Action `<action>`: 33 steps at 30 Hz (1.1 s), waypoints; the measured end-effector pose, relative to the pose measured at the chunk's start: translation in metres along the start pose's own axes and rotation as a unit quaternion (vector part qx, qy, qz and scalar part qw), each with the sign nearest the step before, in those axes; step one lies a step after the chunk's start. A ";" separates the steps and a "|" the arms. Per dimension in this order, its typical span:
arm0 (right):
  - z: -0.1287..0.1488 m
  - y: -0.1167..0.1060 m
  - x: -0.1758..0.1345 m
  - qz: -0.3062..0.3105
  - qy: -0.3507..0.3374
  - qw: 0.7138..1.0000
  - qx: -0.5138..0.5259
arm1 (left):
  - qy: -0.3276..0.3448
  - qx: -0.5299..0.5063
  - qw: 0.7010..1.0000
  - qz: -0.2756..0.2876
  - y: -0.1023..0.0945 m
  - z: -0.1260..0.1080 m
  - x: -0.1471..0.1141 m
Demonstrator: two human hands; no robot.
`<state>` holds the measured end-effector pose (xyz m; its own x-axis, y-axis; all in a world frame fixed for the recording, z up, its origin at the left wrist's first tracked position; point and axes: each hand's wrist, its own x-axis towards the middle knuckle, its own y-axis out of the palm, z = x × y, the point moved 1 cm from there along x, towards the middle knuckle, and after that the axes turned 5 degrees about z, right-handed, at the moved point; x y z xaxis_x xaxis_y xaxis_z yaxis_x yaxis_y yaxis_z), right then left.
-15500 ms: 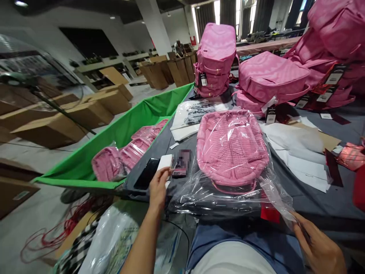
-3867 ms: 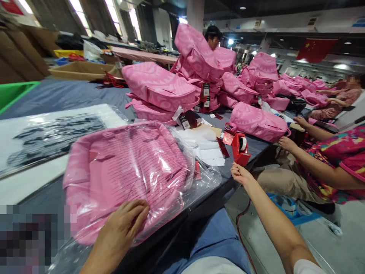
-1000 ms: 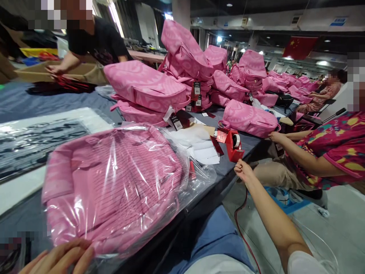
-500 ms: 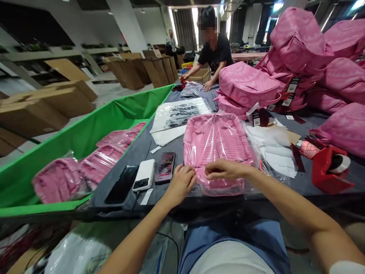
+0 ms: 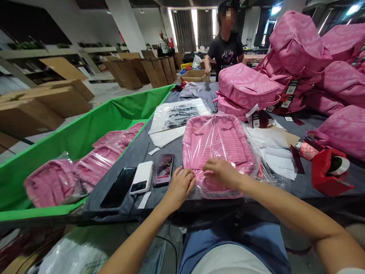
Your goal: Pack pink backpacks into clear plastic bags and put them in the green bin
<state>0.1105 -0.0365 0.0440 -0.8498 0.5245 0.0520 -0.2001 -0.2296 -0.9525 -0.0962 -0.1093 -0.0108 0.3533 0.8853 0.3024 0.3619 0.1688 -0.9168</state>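
A pink backpack (image 5: 216,140) lies flat in a clear plastic bag (image 5: 196,186) at the table's front edge, straps facing up. At its lower left side my left hand (image 5: 181,184) is closed, with curled fingers gripping the edge of the plastic. Over the lower middle of the backpack, my right hand (image 5: 221,173) is closed with bent fingers, slightly blurred; what they pinch is hidden. Left of the backpack lie a phone with a lit screen (image 5: 164,171), a white power bank (image 5: 142,177) and a dark phone (image 5: 118,187).
A green-lined bin (image 5: 114,108) on the left holds bagged pink backpacks (image 5: 98,163). Printed plastic bags (image 5: 178,114) lie behind. On the right are a red tape dispenser (image 5: 327,171), papers (image 5: 279,158) and piled pink backpacks (image 5: 299,45). Across the table stands a person (image 5: 226,57).
My right hand has shifted slightly and its fingers have loosened a little; my left hand stays at the bag's edge. The person opposite has straightened up and drawn their hands back.
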 end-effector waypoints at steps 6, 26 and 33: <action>0.014 0.059 -0.036 -0.025 -0.147 0.980 -0.134 | -0.006 -0.012 1.000 0.016 0.003 -0.001 0.001; 0.011 0.030 -0.187 -0.357 0.033 0.933 -0.036 | -0.373 -0.207 0.896 -0.122 -0.001 0.099 -0.014; -0.061 0.056 -0.208 -0.382 0.344 0.856 -0.057 | -0.376 -0.480 0.777 -0.158 0.031 0.072 0.056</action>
<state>0.3060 -0.1080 -0.0385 0.0041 0.8537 0.5208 -0.4859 0.4569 -0.7451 -0.1275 -0.0228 -0.0408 -0.3571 0.9291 -0.0966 0.9321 0.3477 -0.1018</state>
